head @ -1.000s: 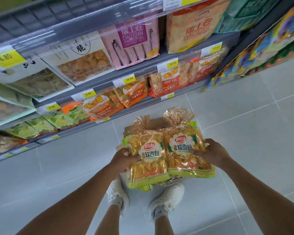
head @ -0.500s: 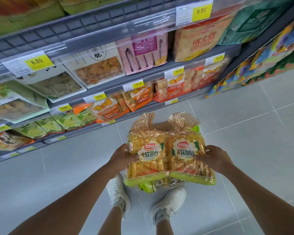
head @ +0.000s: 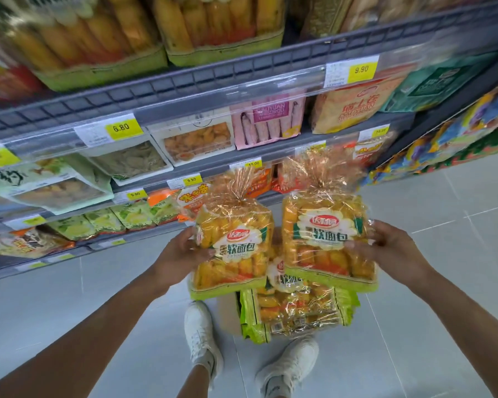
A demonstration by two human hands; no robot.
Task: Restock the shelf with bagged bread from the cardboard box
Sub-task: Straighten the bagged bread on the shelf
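I hold two clear bags of yellow bread with green bases. My left hand grips the left bag by its left side. My right hand grips the right bag by its right side. Both bags are raised in front of the shelving. Below them the cardboard box stands on the floor, mostly hidden, with more bread bags in it. The top shelf carries several bags of the same bread.
Lower shelves hold snack packs behind yellow price tags. A dark rack of colourful goods stands at the right. My white shoes are on the grey tiled floor beside the box.
Both hands have lifted the two bags higher and a little apart, away from the box. My view has tilted up, bringing the top shelf of bread into sight.
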